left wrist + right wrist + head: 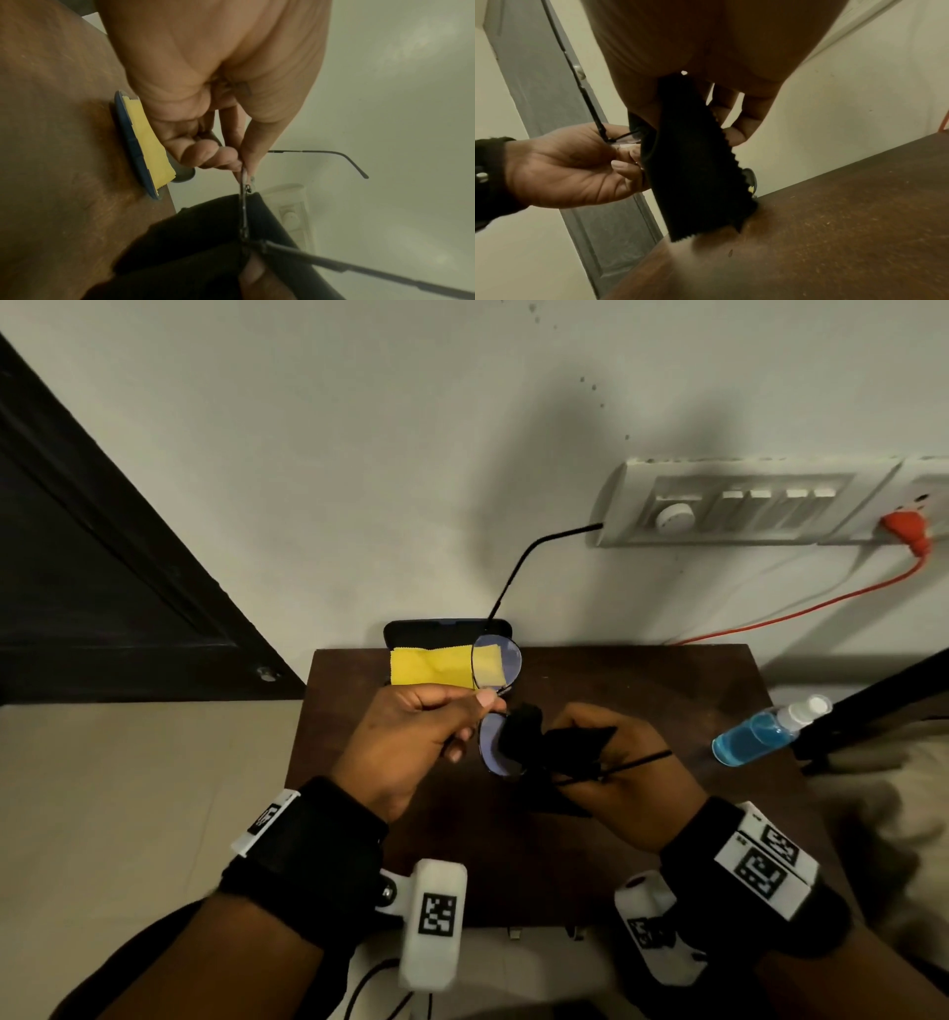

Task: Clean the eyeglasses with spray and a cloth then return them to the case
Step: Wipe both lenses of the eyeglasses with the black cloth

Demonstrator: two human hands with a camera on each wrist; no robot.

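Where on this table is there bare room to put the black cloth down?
Bare wood shows on the table between the hands and the spray bottle, and along the near edge below the wrists. The back left corner is crowded: the open case with a yellow cloth fills it.

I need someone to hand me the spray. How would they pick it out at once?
Start at the dark wooden table under the wall switchboard. At its right edge lies a small clear spray bottle, tipped on its side. Nothing else there holds blue liquid or has a white nozzle.
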